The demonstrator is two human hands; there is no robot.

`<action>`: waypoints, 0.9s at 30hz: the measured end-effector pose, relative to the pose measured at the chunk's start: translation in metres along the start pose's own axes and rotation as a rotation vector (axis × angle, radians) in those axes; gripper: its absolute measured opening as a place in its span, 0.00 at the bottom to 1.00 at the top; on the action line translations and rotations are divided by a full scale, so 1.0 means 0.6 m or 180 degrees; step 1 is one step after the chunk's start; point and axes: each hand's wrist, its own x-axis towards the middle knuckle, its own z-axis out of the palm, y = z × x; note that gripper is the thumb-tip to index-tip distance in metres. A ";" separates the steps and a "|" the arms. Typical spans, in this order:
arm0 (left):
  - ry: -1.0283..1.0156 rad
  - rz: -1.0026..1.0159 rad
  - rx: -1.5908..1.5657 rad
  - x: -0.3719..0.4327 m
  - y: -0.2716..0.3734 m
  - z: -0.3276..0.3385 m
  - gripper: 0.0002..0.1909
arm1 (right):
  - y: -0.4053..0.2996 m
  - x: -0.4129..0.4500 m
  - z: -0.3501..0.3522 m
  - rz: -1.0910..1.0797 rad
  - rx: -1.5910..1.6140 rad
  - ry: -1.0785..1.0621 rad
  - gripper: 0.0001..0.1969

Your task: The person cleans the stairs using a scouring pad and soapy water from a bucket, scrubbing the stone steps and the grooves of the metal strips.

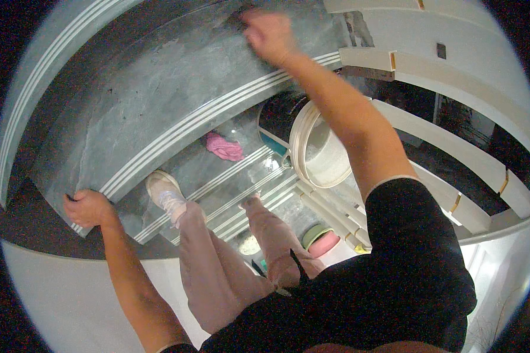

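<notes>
My left hand (88, 207) has its fingers curled over the open end of a grey stone stair tread (159, 101) with white stripes along its front edge. Higher in the view, my right hand (269, 37) is at the back of the same tread, towards its right end. It is blurred and its fingers are bent; a dark patch lies by the fingertips, and whether it is something held cannot be made out. On the step below lies a crumpled pink cloth (225, 147). Under my right forearm stands a white plastic bucket (324, 152), partly hidden by the arm.
My shoe (162, 187) is on a lower step. White skirting strips (441, 73) step along the wall side at right. Further down are a green basin (316, 234) and a pink basin (324, 245). Another striped step (39, 70) rises at upper left.
</notes>
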 end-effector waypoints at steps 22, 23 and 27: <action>-0.0182 0.0062 0.0128 0.003 0.002 -0.007 0.16 | 0.206 -0.088 -0.067 0.2543 -0.1224 -0.0543 0.19; -0.0184 0.0044 0.0114 0.005 0.000 -0.004 0.16 | 0.181 -0.072 -0.093 0.2227 -0.1348 -0.0873 0.20; -0.0107 0.0122 -0.0025 0.001 -0.011 0.000 0.16 | 0.089 -0.111 -0.034 0.1140 -0.0588 -0.0391 0.22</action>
